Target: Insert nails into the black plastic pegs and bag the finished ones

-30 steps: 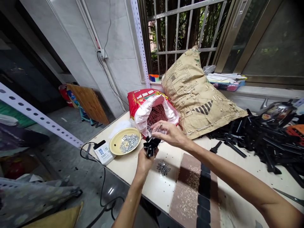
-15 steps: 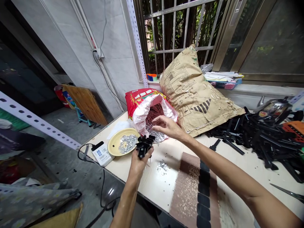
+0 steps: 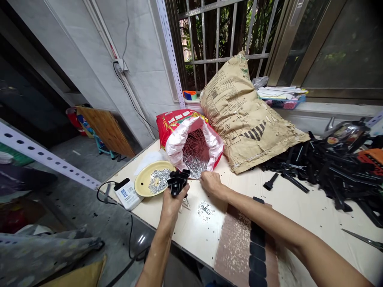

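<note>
My left hand [image 3: 172,201] is closed around a bundle of black plastic parts [image 3: 177,182], held upright above the table edge; thin metal pins stick out below the fist. My right hand [image 3: 211,182] rests knuckles-up on the table at the mouth of a pink-lined red bag [image 3: 194,149] full of long metal nails. Its fingers curl down among the nails; whether it grips one is hidden. A small heap of silver washers [image 3: 204,208] lies just in front of both hands.
A yellow plate [image 3: 140,186] of silver bits sits left of the bag, beside a white device [image 3: 127,193] with a black cable. A brown paper sack [image 3: 248,115] leans behind. A pile of black plastic pieces [image 3: 329,167] covers the right. Scissors [image 3: 363,239] lie far right.
My right hand dropped from above the black bundle down to the table at the bag's mouth. My left hand kept the bundle and shifted slightly left.
</note>
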A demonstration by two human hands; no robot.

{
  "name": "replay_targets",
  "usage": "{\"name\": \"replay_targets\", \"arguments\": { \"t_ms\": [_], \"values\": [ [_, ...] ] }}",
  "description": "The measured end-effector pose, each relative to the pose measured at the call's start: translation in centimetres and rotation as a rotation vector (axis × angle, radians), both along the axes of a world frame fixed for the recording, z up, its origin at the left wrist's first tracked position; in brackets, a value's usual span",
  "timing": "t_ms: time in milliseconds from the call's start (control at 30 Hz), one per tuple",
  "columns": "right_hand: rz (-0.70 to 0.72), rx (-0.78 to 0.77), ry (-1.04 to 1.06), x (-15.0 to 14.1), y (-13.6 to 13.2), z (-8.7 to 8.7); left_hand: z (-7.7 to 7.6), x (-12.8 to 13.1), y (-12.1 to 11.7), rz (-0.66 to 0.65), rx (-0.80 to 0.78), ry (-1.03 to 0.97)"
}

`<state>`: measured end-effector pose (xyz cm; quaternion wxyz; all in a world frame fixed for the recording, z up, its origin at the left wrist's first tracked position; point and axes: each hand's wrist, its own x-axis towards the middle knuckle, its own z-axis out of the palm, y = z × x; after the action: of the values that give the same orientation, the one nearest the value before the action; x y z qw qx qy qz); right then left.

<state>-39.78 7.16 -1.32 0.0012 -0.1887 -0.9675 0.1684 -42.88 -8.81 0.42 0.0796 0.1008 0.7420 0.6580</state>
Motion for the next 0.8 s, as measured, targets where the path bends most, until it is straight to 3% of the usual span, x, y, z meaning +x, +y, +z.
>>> {"name": "replay_targets", "arguments": {
  "t_ms": [100,200,333,433,533,667,800],
  "values": [
    [-0.054,-0.015,0.024,0.1,0.6,0.1,0.1,0.1,0.2,-0.004,0.013,-0.015],
    [-0.108,-0.015,0.111,0.7,1.4,1.3,0.1,0.0,0.3,0.002,0.027,-0.035],
    [-0.095,-0.051,0.619,2.3,2.5,5.4,0.0,-0.1,0.6,0.026,0.035,-0.045],
    [0.024,-0.269,0.931,3.6,2.4,8.9,-0.2,0.1,1.0,0.007,0.036,-0.048],
    [0.094,-0.57,0.995,4.5,0.9,10.9,-0.1,0.6,1.5,-0.042,0.018,-0.036],
    [0.143,-0.943,0.917,5.0,-1.2,11.3,0.3,1.0,2.0,-0.125,0.039,-0.062],
    [0.158,-1.079,0.873,4.7,-2.0,10.5,1.1,1.2,2.4,-0.186,0.091,-0.052]
  ]
}}
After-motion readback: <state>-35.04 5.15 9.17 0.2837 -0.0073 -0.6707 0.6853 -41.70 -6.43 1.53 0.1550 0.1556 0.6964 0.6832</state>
